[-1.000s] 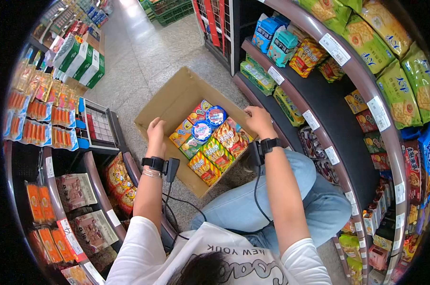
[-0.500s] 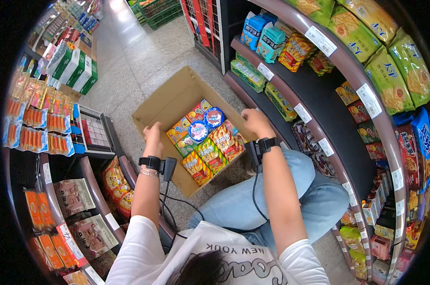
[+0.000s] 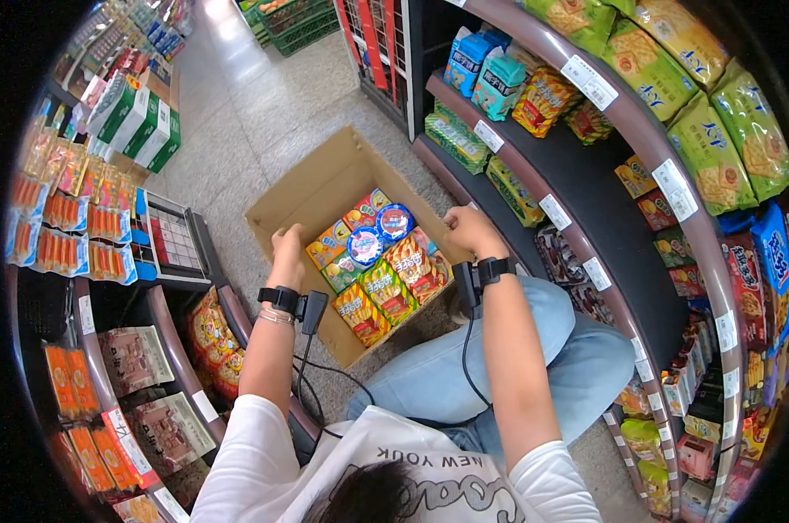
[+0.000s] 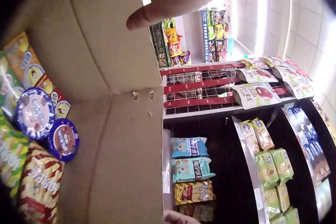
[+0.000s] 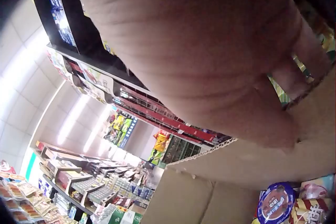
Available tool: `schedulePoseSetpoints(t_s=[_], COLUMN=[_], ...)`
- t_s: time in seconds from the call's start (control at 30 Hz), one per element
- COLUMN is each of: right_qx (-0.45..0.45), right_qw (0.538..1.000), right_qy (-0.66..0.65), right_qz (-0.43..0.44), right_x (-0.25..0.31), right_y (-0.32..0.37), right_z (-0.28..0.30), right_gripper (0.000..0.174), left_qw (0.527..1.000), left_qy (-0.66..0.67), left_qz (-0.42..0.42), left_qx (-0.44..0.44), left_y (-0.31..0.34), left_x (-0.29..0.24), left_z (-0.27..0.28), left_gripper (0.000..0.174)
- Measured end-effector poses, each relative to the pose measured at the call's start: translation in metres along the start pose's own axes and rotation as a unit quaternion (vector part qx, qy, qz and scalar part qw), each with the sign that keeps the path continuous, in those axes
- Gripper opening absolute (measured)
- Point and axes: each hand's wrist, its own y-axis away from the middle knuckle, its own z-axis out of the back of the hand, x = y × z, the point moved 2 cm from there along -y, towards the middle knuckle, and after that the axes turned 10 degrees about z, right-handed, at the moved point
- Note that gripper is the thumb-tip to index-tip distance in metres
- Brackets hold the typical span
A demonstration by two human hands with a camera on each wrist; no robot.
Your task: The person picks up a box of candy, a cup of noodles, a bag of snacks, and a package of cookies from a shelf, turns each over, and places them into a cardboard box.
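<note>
An open cardboard box (image 3: 277, 193) stands tilted to the camera between the person's hands in the head view. Inside lie colourful snack boxes (image 3: 359, 312) and two round blue-rimmed tubs (image 3: 365, 246). The left hand (image 3: 287, 253) grips the box's left wall at its top edge; its thumb shows in the left wrist view against the cardboard (image 4: 115, 40). On the opposite wall the right hand (image 3: 474, 232) holds the top edge, with the thumb on the inner face and fingers over the outside in the right wrist view (image 5: 210, 50).
Curved shelves (image 3: 586, 235) with biscuit packs (image 3: 712, 157) rise at the right. At the left are a lower shelf with snack bags (image 3: 216, 340) and a wire rack (image 3: 175, 237). Grey tiled floor (image 3: 264, 105) lies beyond the box; the person's bent legs (image 3: 499, 349) are close to it.
The view has shifted, so the shelves and floor sit further left than a second ago. Both hands keep their hold on the box, which sits at nearly the same place before the person.
</note>
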Motion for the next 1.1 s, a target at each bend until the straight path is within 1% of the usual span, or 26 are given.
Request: schedulePoseSetpoints(t_s=[0.03,0.07,0.1,0.13,0.17,0.23,0.27,0.37,0.4,0.47,0.5,0.53,0.6,0.7,0.73,0.8,0.9,0.93,0.97,1.07,1.1], right_qx=[-0.02,-0.04,-0.062,-0.077,-0.109,-0.18,-0.22,-0.282,-0.264,-0.267,-0.268,-0.279,-0.3,-0.312,-0.316,-0.32,-0.317,-0.305,-0.302,-0.291,-0.296], right_qw=[1.0,0.998,0.996,0.995,0.991,0.973,0.953,0.901,0.892,0.852,0.828,0.826,0.826,0.833,0.832,0.83,0.792,0.8,0.801,0.807,0.791], right_qy=[-0.02,-0.039,-0.058,-0.064,-0.076,-0.132,-0.195,-0.313,-0.342,-0.437,-0.482,-0.476,-0.467,-0.449,-0.45,-0.452,-0.52,-0.516,-0.514,-0.511,-0.533], right_qz=[-0.002,-0.004,-0.005,-0.003,0.005,0.054,0.068,0.108,0.131,0.111,0.102,0.113,0.093,0.079,0.073,0.065,0.038,0.04,0.045,0.051,0.045], right_x=[-0.001,-0.001,-0.001,0.004,0.011,0.019,0.024,0.032,0.032,0.038,0.041,0.039,0.034,0.014,0.005,-0.011,-0.028,-0.031,-0.034,-0.046,-0.051], right_y=[0.0,-0.001,0.0,0.003,0.002,0.0,-0.001,-0.001,0.001,0.015,0.024,0.031,0.048,0.062,0.063,0.06,0.048,0.043,0.038,0.021,0.016], right_z=[-0.001,-0.003,-0.003,0.001,0.007,0.02,0.025,0.046,0.053,0.076,0.087,0.097,0.119,0.139,0.142,0.143,0.139,0.141,0.143,0.151,0.154], right_gripper=[0.027,0.028,0.03,0.035,0.034,0.03,0.024,0.02,0.023,0.022,0.022,0.023,0.024,0.025,0.026,0.027,0.028,0.033,0.033,0.038,0.039], left_qw=[0.999,0.997,0.994,0.99,0.983,0.968,0.959,0.931,0.921,0.9,0.895,0.89,0.884,0.892,0.89,0.9,0.914,0.918,0.921,0.924,0.926], left_qy=[0.016,0.031,0.047,0.052,0.057,0.062,0.062,0.055,0.052,0.059,0.059,0.059,0.052,0.042,0.036,0.036,0.013,0.007,0.001,-0.001,0.002], left_qz=[0.021,0.042,0.062,0.063,0.061,0.056,0.051,0.033,0.027,0.018,0.013,0.008,-0.004,-0.015,-0.018,-0.016,-0.015,-0.019,-0.023,-0.05,-0.058], left_qx=[0.024,0.049,0.075,0.117,0.16,0.238,0.27,0.359,0.386,0.432,0.442,0.452,0.465,0.45,0.455,0.435,0.405,0.397,0.388,0.379,0.374], left_y=[0.024,0.072,0.101,0.107,0.11,0.122,0.13,0.167,0.179,0.197,0.203,0.208,0.211,0.212,0.205,0.196,0.176,0.17,0.164,0.168,0.17], left_x=[-0.015,-0.041,-0.058,-0.062,-0.067,-0.078,-0.084,-0.102,-0.108,-0.112,-0.113,-0.114,-0.115,-0.114,-0.11,-0.107,-0.106,-0.105,-0.103,-0.111,-0.112], left_z=[-0.011,-0.028,-0.043,-0.055,-0.068,-0.099,-0.115,-0.167,-0.184,-0.22,-0.237,-0.253,-0.281,-0.314,-0.326,-0.343,-0.367,-0.373,-0.381,-0.401,-0.408], left_gripper=[0.061,0.056,0.051,0.046,0.041,0.035,0.034,0.031,0.031,0.033,0.033,0.034,0.035,0.038,0.042,0.044,0.045,0.046,0.046,0.044,0.044])
